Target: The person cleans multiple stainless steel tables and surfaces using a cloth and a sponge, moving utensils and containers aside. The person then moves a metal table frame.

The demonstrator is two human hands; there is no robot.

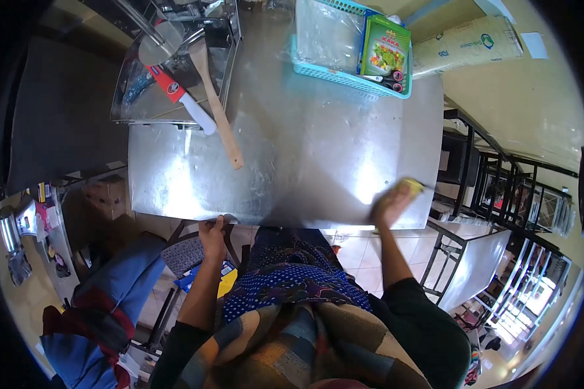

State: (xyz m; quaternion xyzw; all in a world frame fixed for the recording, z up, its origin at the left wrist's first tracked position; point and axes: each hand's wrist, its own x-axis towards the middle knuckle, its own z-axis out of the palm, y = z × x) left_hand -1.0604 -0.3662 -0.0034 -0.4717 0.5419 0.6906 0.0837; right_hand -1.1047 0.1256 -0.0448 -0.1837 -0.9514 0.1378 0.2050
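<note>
My right hand (pixel 390 205), smeared by motion, presses a yellow sponge or folded cloth (pixel 414 186) onto the right part of a shiny metal table (pixel 318 155). Most of that yellow thing is hidden under the fingers. At the table's front edge, left of my body, my left hand (pixel 212 237) has its fingers curled against the rim. Farther in, a wooden spatula (pixel 218 113) and a knife with a white handle and red sleeve (pixel 182 97) lean out over the table from a metal stand (pixel 169 121).
A turquoise basket (pixel 344 79) at the back holds clear plastic and a green KAKA packet (pixel 386 48). Beside it lies a rolled, printed plastic sack (pixel 467 45). A chair (pixel 183 251) stands below the front edge. Black metal frames (pixel 493 155) are at the right.
</note>
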